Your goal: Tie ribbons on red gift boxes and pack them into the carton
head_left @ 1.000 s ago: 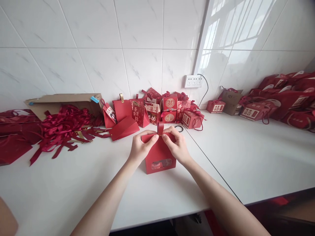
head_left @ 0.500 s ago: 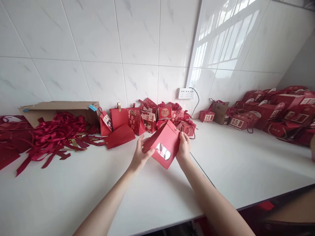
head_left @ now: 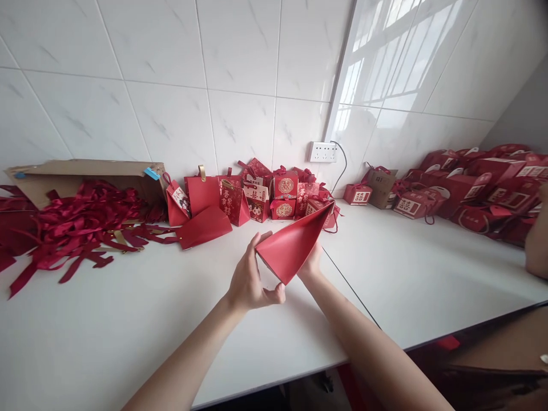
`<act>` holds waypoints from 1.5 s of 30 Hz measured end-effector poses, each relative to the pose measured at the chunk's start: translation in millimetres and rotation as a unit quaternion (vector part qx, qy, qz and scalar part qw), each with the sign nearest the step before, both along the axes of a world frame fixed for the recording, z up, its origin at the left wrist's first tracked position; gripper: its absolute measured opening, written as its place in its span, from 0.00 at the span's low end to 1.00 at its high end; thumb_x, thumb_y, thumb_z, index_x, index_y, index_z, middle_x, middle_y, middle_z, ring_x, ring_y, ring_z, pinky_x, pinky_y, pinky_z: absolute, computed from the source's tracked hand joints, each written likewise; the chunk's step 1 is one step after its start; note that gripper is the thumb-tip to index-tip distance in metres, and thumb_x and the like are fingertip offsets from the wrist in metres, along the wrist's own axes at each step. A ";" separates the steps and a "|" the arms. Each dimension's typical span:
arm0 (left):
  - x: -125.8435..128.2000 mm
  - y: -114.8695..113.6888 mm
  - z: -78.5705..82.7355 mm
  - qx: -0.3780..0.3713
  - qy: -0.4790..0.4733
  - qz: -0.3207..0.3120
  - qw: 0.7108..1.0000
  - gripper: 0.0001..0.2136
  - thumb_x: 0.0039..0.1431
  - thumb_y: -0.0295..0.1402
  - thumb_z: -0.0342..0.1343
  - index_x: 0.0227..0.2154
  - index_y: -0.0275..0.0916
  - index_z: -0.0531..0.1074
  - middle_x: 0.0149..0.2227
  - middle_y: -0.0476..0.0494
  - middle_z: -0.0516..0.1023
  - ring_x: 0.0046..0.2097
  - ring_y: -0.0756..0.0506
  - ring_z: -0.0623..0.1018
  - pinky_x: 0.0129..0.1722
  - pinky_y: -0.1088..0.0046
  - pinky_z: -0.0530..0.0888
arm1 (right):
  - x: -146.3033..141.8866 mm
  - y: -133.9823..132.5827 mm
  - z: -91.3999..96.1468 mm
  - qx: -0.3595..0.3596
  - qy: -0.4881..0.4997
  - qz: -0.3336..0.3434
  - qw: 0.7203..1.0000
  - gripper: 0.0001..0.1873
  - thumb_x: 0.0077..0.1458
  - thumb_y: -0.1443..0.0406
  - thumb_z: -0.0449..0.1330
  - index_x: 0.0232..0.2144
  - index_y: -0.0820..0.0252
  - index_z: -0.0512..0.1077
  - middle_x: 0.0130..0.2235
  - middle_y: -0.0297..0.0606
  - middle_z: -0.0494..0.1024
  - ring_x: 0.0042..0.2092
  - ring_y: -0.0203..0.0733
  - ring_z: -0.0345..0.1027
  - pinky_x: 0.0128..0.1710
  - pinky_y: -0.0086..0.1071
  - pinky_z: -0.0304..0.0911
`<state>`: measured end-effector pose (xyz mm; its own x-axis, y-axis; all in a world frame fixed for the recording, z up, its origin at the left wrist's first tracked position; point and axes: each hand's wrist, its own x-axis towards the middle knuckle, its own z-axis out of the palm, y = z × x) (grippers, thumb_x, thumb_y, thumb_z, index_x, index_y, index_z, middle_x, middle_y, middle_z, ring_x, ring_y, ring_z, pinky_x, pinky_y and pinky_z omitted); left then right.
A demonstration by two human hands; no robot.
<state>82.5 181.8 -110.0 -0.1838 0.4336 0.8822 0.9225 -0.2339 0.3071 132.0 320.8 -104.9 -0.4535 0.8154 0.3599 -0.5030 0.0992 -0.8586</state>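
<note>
Your left hand [head_left: 252, 281] clamps the short lower-left edge of the red gift box [head_left: 295, 245], with the forefinger on the upper corner and the thumb hooked near the bottom corner. You hold the box clear of the white counter [head_left: 128, 319], near the middle of the view. It is tilted so that its plain long face rises toward two o'clock. Your right hand [head_left: 311, 264] sits behind the box on its five o'clock side. Only part of the hand and the wrist show, so you cannot tell whether those fingers are curled or flat.

From the box, at nine to ten o'clock, a brown cardboard carton [head_left: 85, 174] lies on its side against the tiled wall. A heap of dark red ribbons [head_left: 77, 220] spills out in front of it. At eleven o'clock stand red pouch-shaped boxes [head_left: 201, 194], one with a gold tab. At twelve o'clock a cluster of small decorated red boxes [head_left: 285, 191] sits against the wall. A white wall socket [head_left: 323, 152] with a cable plugged in is just above them. At two o'clock stands a small brown box [head_left: 381, 185], and beyond it a long heap of red gift bags [head_left: 471, 182] runs to the right edge. At three o'clock, well apart from your hands, another person's forearm [head_left: 537, 248] reaches in at that edge.
</note>
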 end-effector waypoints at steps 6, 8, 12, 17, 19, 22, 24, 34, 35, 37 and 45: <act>-12.2 3.6 26.0 0.040 -0.467 -0.046 0.882 0.26 0.56 0.49 0.46 0.54 0.40 0.57 0.47 0.37 0.73 0.45 0.42 0.77 0.39 0.68 0.75 | 5.6 -10.9 9.9 -0.076 0.071 0.087 0.991 0.17 0.47 0.53 0.60 0.35 0.58 0.68 0.34 0.36 0.75 0.34 0.40 0.70 0.31 0.32 0.71; -20.1 3.2 32.0 0.027 -0.556 -0.062 0.828 0.24 0.58 0.53 0.42 0.47 0.39 0.64 0.41 0.40 0.77 0.40 0.42 0.79 0.34 0.70 0.75 | 6.6 -15.7 12.5 -0.092 0.050 0.155 0.982 0.18 0.47 0.54 0.61 0.37 0.58 0.68 0.32 0.35 0.74 0.31 0.39 0.69 0.24 0.30 0.70; -29.2 0.5 31.1 0.105 -0.535 -0.041 0.838 0.19 0.57 0.50 0.49 0.40 0.40 0.66 0.36 0.45 0.77 0.35 0.46 0.79 0.31 0.74 0.74 | 5.0 -16.4 18.1 -0.258 -0.023 0.240 0.936 0.12 0.52 0.58 0.56 0.37 0.58 0.69 0.28 0.32 0.74 0.23 0.33 0.67 0.16 0.24 0.67; -20.7 -3.3 29.7 0.086 -0.424 -0.005 0.902 0.13 0.59 0.46 0.49 0.37 0.41 0.65 0.24 0.53 0.73 0.24 0.50 0.76 0.26 0.74 0.71 | 4.3 -10.2 23.5 -0.363 -0.071 0.244 0.897 0.12 0.56 0.59 0.53 0.28 0.60 0.70 0.21 0.31 0.70 0.18 0.30 0.65 0.13 0.19 0.64; -18.1 -4.4 30.8 0.083 -0.403 0.008 0.911 0.13 0.60 0.46 0.49 0.36 0.41 0.66 0.23 0.53 0.71 0.23 0.50 0.74 0.26 0.74 0.70 | 4.1 -10.2 23.3 -0.364 -0.079 0.244 0.895 0.13 0.56 0.58 0.53 0.26 0.60 0.69 0.19 0.31 0.69 0.17 0.31 0.64 0.12 0.19 0.62; -19.5 -4.4 29.3 0.090 -0.399 0.026 0.912 0.13 0.60 0.46 0.49 0.35 0.40 0.66 0.25 0.52 0.72 0.26 0.50 0.75 0.27 0.75 0.70 | 3.2 -11.4 21.0 -0.345 -0.072 0.229 0.908 0.12 0.53 0.57 0.56 0.26 0.60 0.69 0.19 0.31 0.69 0.18 0.31 0.63 0.14 0.21 0.62; -22.6 -3.0 24.0 0.097 -0.405 0.032 0.909 0.15 0.60 0.48 0.48 0.36 0.41 0.66 0.31 0.48 0.74 0.33 0.48 0.77 0.31 0.74 0.72 | 3.6 -11.1 19.8 -0.318 -0.053 0.203 0.924 0.12 0.52 0.57 0.57 0.28 0.60 0.69 0.23 0.31 0.71 0.20 0.31 0.63 0.15 0.22 0.62; -37.5 -5.2 -18.5 -0.086 -0.272 -0.061 0.956 0.35 0.53 0.52 0.53 0.59 0.39 0.53 0.54 0.33 0.71 0.54 0.37 0.73 0.50 0.61 0.71 | 21.8 1.2 29.5 -0.002 0.012 -0.046 0.999 0.24 0.49 0.46 0.58 0.19 0.59 0.61 0.23 0.30 0.59 0.25 0.33 0.49 0.22 0.27 0.52; -39.3 -7.4 -17.9 -0.120 -0.266 -0.064 0.954 0.35 0.52 0.51 0.54 0.59 0.40 0.53 0.52 0.34 0.73 0.52 0.37 0.74 0.48 0.61 0.72 | 22.8 1.4 30.1 0.017 0.007 -0.051 0.999 0.24 0.49 0.46 0.57 0.19 0.59 0.60 0.23 0.31 0.59 0.26 0.33 0.49 0.23 0.27 0.52; -41.6 -11.5 -14.3 -0.181 -0.257 -0.063 0.947 0.33 0.48 0.48 0.57 0.56 0.42 0.57 0.46 0.39 0.78 0.45 0.37 0.78 0.41 0.62 0.74 | 24.6 1.0 31.0 0.062 0.000 -0.061 0.996 0.24 0.50 0.45 0.56 0.19 0.59 0.61 0.24 0.32 0.59 0.27 0.34 0.50 0.23 0.28 0.52; -34.2 -12.9 -3.2 -0.181 -0.260 0.013 0.948 0.23 0.31 0.38 0.66 0.32 0.45 0.61 0.23 0.49 0.78 0.22 0.39 0.76 0.18 0.67 0.67 | 28.0 -2.2 30.5 0.173 0.017 -0.048 0.984 0.21 0.55 0.51 0.54 0.19 0.59 0.63 0.26 0.33 0.61 0.29 0.36 0.54 0.28 0.30 0.54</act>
<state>48.3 168.9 -113.3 -0.5681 0.6804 0.4629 0.6279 -0.0053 0.7783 160.0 318.6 -74.4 -0.3636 0.6799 0.6369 -0.5046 0.4310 -0.7481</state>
